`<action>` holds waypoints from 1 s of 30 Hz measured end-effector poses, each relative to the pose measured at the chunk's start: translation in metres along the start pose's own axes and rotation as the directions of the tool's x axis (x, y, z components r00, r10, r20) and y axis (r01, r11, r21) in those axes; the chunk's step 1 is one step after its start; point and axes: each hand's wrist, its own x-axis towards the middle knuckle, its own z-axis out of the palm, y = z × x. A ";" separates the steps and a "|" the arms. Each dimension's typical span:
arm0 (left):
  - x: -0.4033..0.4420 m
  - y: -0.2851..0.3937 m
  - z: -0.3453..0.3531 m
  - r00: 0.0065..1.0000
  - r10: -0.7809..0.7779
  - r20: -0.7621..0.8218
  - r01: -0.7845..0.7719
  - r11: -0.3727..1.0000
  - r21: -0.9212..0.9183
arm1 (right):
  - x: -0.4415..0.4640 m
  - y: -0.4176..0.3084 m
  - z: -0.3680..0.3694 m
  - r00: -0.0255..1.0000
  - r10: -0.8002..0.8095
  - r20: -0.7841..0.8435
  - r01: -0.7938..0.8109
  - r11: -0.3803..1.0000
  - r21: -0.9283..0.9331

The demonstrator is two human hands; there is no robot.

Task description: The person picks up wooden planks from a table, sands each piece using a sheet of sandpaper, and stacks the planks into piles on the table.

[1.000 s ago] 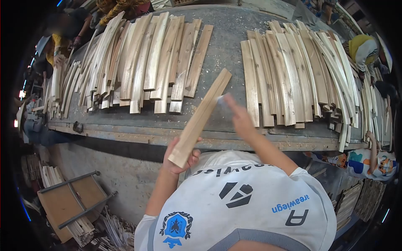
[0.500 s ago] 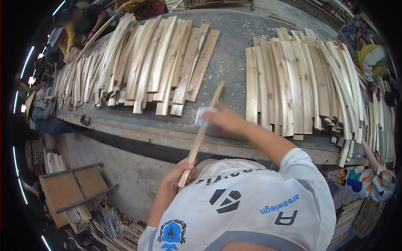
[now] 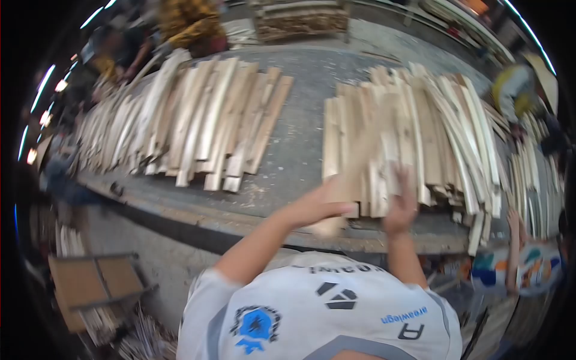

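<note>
My left hand [image 3: 318, 203] is closed around the lower part of a wooden slat [image 3: 354, 165], which is smeared by motion. The slat slants up and away to the right, over the near left part of the right-hand pile of slats [image 3: 414, 132]. My right hand [image 3: 401, 204] is raised at the near edge of that pile, just right of the held slat, its fingers pointing away from me. Blur hides how those fingers are set and whether anything is in them.
Another pile of wooden slats [image 3: 210, 120] lies on the left of the grey table [image 3: 288, 144], beyond its worn front edge [image 3: 180, 213]. Wood chips dot the tabletop. People stand at the far left and right. A brown panel [image 3: 99, 279] leans at lower left.
Both hands and the slat have moved right, toward the right-hand pile. My right hand has come off the slat; the small white block it pressed there no longer shows clearly. The view has shifted.
</note>
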 end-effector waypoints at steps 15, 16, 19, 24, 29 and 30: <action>-0.086 -0.065 -0.223 0.174 0.169 -0.970 0.978 0.083 0.190 | -0.030 -0.034 -0.115 0.522 0.745 -0.415 -0.154 0.561 0.813; -0.089 -0.059 -0.219 0.215 0.138 -0.967 0.974 0.042 0.222 | -0.025 -0.033 -0.112 0.529 0.740 -0.416 -0.150 0.564 0.812; -0.074 -0.038 -0.235 0.231 0.013 -0.973 0.972 0.044 0.232 | -0.004 -0.026 -0.093 0.563 0.742 -0.364 -0.192 0.545 0.816; -0.041 -0.090 -0.262 0.134 0.327 -0.935 0.991 -0.066 0.119 | 0.042 -0.037 -0.043 0.649 0.720 -0.248 -0.237 0.500 0.833; -0.058 -0.060 -0.261 0.305 0.100 -0.947 0.948 0.061 0.312 | 0.069 -0.049 -0.017 0.746 0.649 -0.150 -0.234 0.467 0.853; -0.064 -0.049 -0.254 0.361 0.109 -0.926 0.926 0.076 0.370 | 0.070 -0.050 -0.015 0.756 0.642 -0.124 -0.244 0.453 0.857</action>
